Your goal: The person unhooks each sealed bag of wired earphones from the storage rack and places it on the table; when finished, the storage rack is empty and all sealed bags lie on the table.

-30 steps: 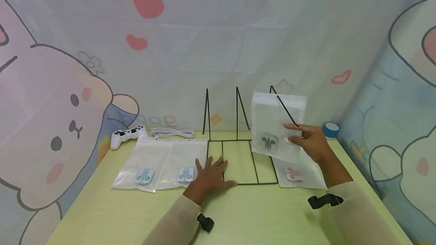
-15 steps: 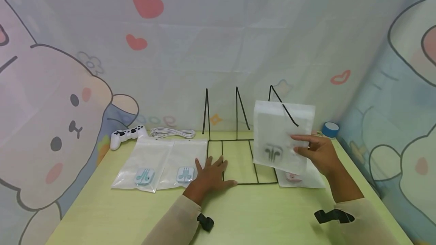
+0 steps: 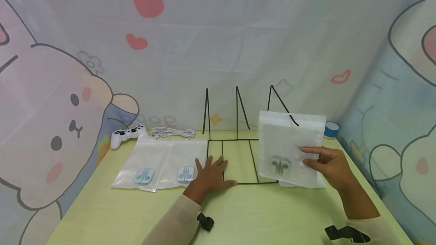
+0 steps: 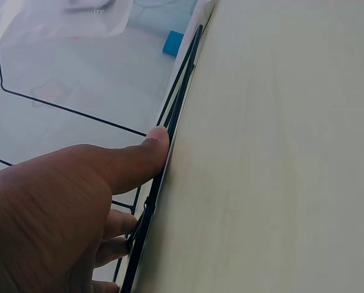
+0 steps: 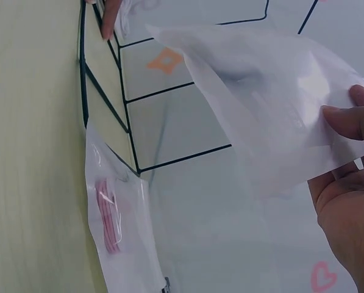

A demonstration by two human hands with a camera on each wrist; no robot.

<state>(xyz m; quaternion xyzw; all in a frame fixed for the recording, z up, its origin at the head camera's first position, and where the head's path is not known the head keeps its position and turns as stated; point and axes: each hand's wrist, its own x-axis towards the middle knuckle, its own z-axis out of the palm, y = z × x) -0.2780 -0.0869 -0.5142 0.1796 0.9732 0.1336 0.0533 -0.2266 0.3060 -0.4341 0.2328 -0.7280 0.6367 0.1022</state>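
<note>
My right hand (image 3: 330, 165) pinches a frosted plastic bag (image 3: 289, 139) by its right side, thumb in front. Dark earphones show through near its bottom. The bag stands upright at the right end of a black wire display rack (image 3: 250, 183), and the tip of the rack's right hook (image 3: 293, 119) overlaps the bag's front. My left hand (image 3: 209, 179) rests with spread fingers on the left part of the rack's base; the left wrist view shows its thumb (image 4: 152, 152) on the front wire. A bag with pink earphones (image 5: 124, 213) lies behind the held bag, mostly hidden in the head view.
Two bags with light blue earphones (image 3: 144, 176) lie left of the rack. Behind them are a white game controller (image 3: 127, 135) and a coiled white cable (image 3: 173, 132). A blue roll of tape (image 3: 331, 130) stands at the back right, before a printed cloth backdrop.
My right hand has moved down, right and nearer with the bag, which slid lower behind the right hook and now covers the pink earphones. The left hand has not moved.
</note>
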